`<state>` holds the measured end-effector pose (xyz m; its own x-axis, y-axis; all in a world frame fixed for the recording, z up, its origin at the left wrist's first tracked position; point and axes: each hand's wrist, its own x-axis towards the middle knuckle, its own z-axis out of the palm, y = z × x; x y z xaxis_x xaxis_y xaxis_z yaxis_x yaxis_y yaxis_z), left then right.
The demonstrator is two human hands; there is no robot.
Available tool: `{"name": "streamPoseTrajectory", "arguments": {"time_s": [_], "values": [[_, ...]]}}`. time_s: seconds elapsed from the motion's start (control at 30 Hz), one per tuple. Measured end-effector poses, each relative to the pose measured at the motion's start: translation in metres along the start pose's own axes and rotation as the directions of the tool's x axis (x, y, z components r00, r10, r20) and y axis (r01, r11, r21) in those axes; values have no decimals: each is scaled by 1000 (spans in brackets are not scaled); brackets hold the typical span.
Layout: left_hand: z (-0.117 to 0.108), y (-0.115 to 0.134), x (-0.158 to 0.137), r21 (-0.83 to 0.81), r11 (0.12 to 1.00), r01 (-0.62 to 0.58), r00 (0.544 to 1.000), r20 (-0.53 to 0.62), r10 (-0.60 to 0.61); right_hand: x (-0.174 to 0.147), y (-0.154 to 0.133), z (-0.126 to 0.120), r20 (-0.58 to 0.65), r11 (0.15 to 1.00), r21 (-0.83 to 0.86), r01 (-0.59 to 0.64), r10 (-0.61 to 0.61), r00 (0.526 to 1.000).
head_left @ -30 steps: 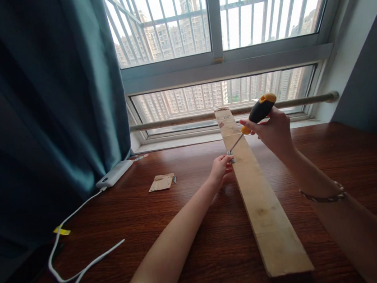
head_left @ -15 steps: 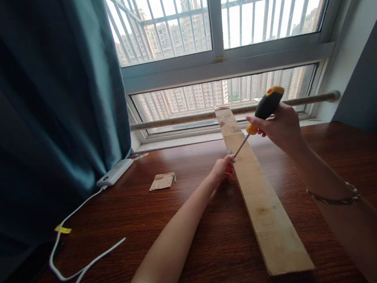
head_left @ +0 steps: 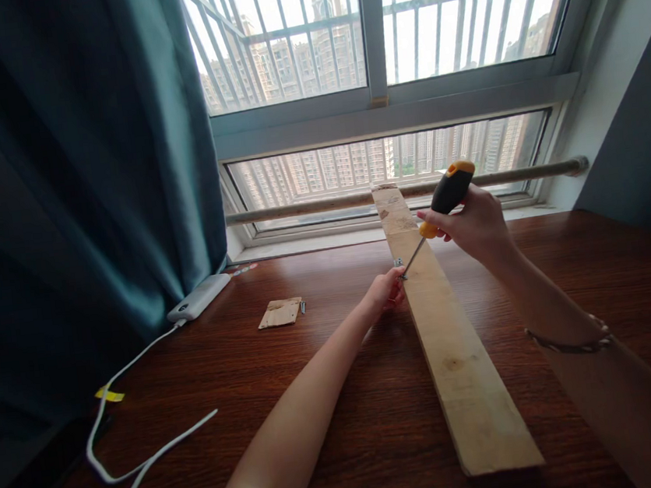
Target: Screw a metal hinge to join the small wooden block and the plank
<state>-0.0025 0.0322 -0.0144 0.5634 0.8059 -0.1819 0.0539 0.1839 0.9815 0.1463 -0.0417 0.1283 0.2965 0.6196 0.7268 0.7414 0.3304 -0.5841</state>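
A long wooden board (head_left: pixel 456 354) lies lengthwise on the table, its far end reaching towards the window. At its left edge sits a small metal fitting (head_left: pixel 399 263), too small to make out fully. My left hand (head_left: pixel 386 290) is closed at that edge, thumb and fingertips pinching by the fitting. With my right hand (head_left: pixel 479 226) I grip a screwdriver (head_left: pixel 452 189) by its black and yellow handle. The tool is tilted, and its shaft slopes down left to the fitting beside my left fingertips.
Left of the board, a small wooden piece (head_left: pixel 280 312) lies with screws (head_left: pixel 303 307) beside it on the dark wooden table (head_left: pixel 354 444). A white power bank (head_left: pixel 198 297) with a white cable (head_left: pixel 133 360) rests near the blue curtain (head_left: pixel 174 151). A horizontal rail (head_left: pixel 517 174) crosses before the window.
My right hand and the screwdriver handle have shifted slightly left and down, while the tip stays at the fitting. My left hand and the board look unmoved.
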Motion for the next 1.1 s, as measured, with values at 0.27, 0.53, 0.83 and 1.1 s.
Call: {"name": "streamPoseTrajectory", "arguments": {"time_s": [0.27, 0.53, 0.83, 1.1], "values": [[0, 2, -3, -5, 1000, -25, 995, -93, 25, 3, 1, -6, 81, 998, 36, -49, 46, 996], [-1, 1, 0, -16, 999, -30, 992, -125, 28, 3, -1, -9, 130, 999, 36, -38, 33, 991], [-1, 1, 0, 5, 1000, -27, 991, -132, 28, -5, -2, 12, -82, 992, 63, -112, 117, 990], [-1, 1, 1, -22, 1000, -3, 996, -86, 2, 3, -12, -18, 480, 788, 461, -409, 166, 861]]}}
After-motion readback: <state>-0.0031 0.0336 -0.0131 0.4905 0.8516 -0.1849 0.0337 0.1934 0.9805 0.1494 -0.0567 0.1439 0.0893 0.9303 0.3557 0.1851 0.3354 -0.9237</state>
